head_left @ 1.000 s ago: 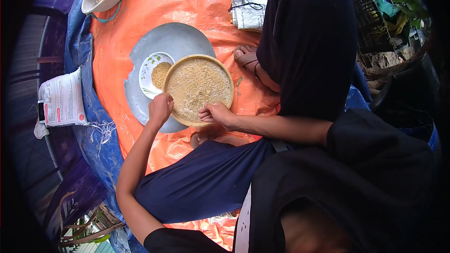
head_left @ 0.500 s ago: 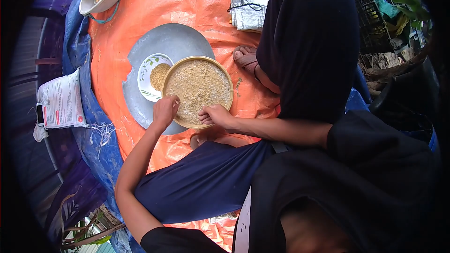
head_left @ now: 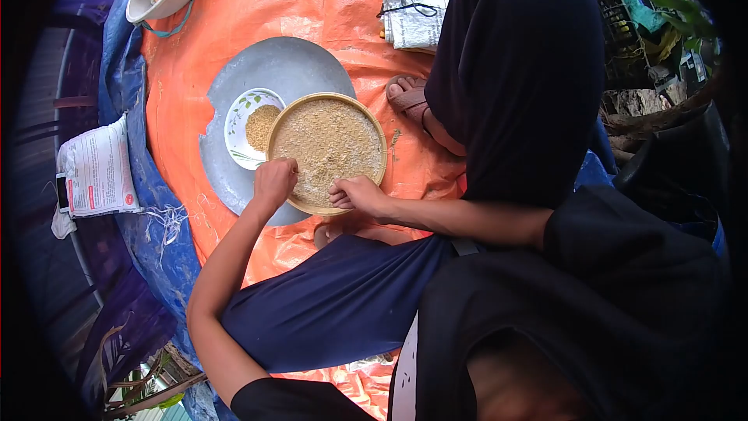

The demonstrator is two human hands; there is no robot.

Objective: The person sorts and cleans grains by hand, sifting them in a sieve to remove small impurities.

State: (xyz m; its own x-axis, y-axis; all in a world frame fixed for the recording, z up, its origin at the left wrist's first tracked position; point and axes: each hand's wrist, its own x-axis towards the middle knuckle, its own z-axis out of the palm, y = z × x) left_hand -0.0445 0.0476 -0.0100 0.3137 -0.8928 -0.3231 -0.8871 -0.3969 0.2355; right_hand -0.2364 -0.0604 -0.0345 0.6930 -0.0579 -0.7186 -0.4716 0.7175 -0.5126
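A round tray with a raised tan rim (head_left: 382,129) holds a spread of pale golden grain mixed with whitish bits. It overlaps a white bowl with green leaf patterns (head_left: 236,140), which has a small heap of golden grain (head_left: 261,126) in it. Both rest on a large grey disc (head_left: 288,58) with a chipped left edge. My left hand (head_left: 275,181) is closed at the tray's lower left rim, fingertips curled inward. My right hand (head_left: 358,193) is closed over the lower right rim, its curled fingers over the grain. What the fingers pinch is hidden.
Orange sheeting (head_left: 234,0) covers the ground, with a blue tarp (head_left: 148,242) along its left. A white basin of grain (head_left: 175,0) stands at the upper left. A printed sack (head_left: 101,168) lies left, another folded sack (head_left: 413,15) at the top. My sandaled foot (head_left: 409,97) is right of the tray.
The view has shifted slightly, so the disc, bowl and basin appear a little further left. Both hands remain closed at the tray's near rim.
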